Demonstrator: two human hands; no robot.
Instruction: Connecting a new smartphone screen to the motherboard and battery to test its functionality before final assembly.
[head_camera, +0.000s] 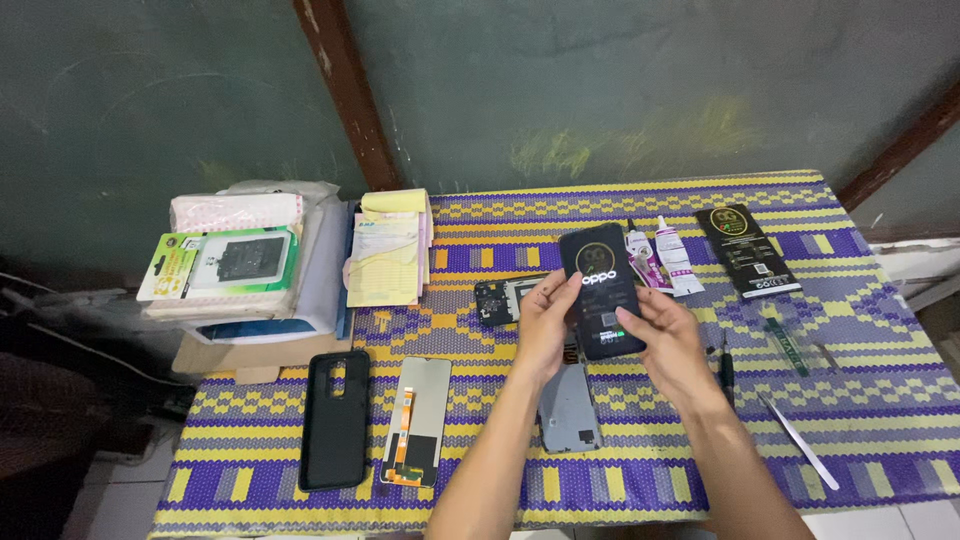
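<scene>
Both hands hold a flat black rectangular part (602, 290), dark and glossy with pale markings on its face, lifted above the middle of the tabletop (860, 400), which is covered by a purple-and-yellow woven cloth. The left hand (545, 325) grips the part along its left edge, fingers curled around it and thumb on the front; the right hand (668, 340) clasps the lower right corner, with the thumb pressed on the face near the bottom. The part stands tilted, its top leaning away from the person. Directly beneath the hands lies a grey phone frame (568, 408), and just behind the left hand sits a small black circuit board (494, 301). To the left on the cloth lie a black phone case (335, 418) and, just beside it, a display panel (417, 420) with an orange flex strip at its lower end. Behind the held part are two small white glue tubes (665, 258), and further right a black retail package (748, 251). Near the right edge lie metal tweezers (798, 440) and a thin green-marked tool (787, 345). At the left end of the tabletop stand a pad of yellow and pink paper slips (385, 255) and a stack of boxes topped by a green-edged blister pack (222, 263).
</scene>
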